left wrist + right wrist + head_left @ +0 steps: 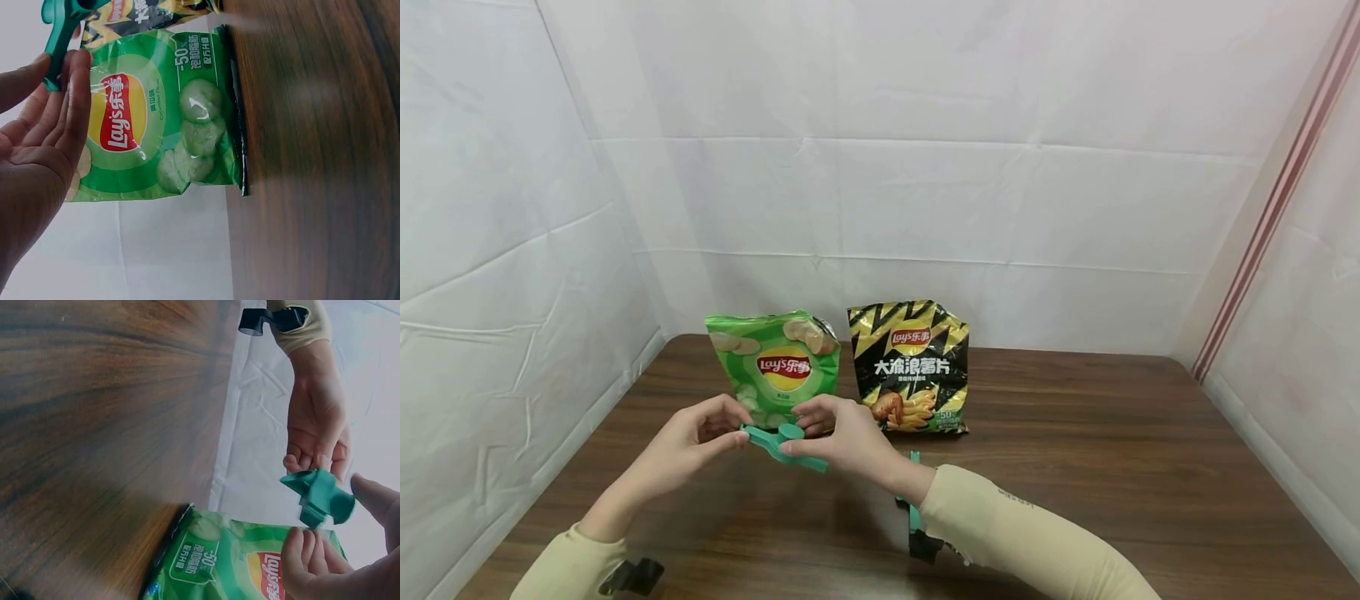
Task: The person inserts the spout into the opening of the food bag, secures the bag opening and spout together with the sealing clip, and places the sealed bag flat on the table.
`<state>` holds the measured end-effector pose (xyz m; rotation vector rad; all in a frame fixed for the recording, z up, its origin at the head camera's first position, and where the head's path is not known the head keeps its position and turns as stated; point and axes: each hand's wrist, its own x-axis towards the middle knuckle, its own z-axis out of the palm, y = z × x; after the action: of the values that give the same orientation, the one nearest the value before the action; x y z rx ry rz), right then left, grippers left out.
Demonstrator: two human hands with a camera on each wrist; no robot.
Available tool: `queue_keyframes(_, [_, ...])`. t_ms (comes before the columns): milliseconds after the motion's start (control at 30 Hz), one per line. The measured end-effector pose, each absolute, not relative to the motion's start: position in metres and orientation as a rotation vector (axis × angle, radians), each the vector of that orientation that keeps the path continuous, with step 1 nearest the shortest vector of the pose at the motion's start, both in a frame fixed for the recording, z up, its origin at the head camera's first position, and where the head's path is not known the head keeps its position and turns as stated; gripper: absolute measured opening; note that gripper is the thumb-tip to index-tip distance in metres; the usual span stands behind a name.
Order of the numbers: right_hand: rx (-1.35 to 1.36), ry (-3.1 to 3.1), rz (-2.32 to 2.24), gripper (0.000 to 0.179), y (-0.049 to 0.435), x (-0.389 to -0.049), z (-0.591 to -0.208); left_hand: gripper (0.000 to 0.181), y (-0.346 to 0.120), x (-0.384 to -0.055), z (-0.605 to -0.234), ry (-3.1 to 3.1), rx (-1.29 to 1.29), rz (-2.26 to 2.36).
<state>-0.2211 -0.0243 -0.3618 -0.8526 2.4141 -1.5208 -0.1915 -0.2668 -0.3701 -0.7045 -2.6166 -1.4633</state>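
A teal bag clip (767,441) with a round cap is held up in front of the green chip bag (752,358). My left hand (688,437) pinches its left end between thumb and fingertips. On the other side, my right hand (857,437) grips it near the cap, thumb toward me and fingers behind. The right wrist view shows the clip (320,495) between both hands, its cap edge by the right thumb. In the left wrist view the clip (59,40) points up from the left fingertips, overlapping the bag's edge.
A black and yellow chip bag (910,367) stands upright right of the green one. Another teal clip (914,517) lies on the brown wooden table (1075,450), partly hidden by the right sleeve (1015,525). White cloth (925,200) hangs behind and at both sides.
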Motion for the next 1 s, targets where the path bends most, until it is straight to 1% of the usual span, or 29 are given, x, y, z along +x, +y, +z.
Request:
queue_keyframes(67, [-0.848, 2.425, -1.558, 0.047, -0.024, -0.22, -0.362, 0.016, -0.267, -0.19, -0.37, -2.586, -0.694, -1.519])
queue_keyframes(167, [-0.842, 2.424, -1.629, 0.046, -0.024, -0.219, -0.364, 0.016, -0.267, -0.188, -0.369, -2.554, -0.689, -1.575])
queue_keyframes(500, [-0.828, 2.403, -1.8, 0.032, -0.026, -0.222, -0.366, 0.013, -0.264, -0.189, -0.37, -2.474, -0.735, -1.626])
queue_keyframes(800, [-0.932, 2.359, -1.784, 0.024, -0.022, -0.205, -0.34, 0.013, -0.266, -0.191, -0.373, -2.473, -0.746, -1.649])
queue_keyframes(867, [-0.939, 2.375, -1.764, 0.022, -0.022, -0.206, -0.34, 0.014, -0.266, -0.191, -0.372, -2.481, -0.744, -1.655])
queue_keyframes(1000, [-0.932, 2.425, -1.705, 0.022, -0.024, -0.216, -0.35, 0.015, -0.267, -0.19, -0.37, -2.512, -0.742, -1.653])
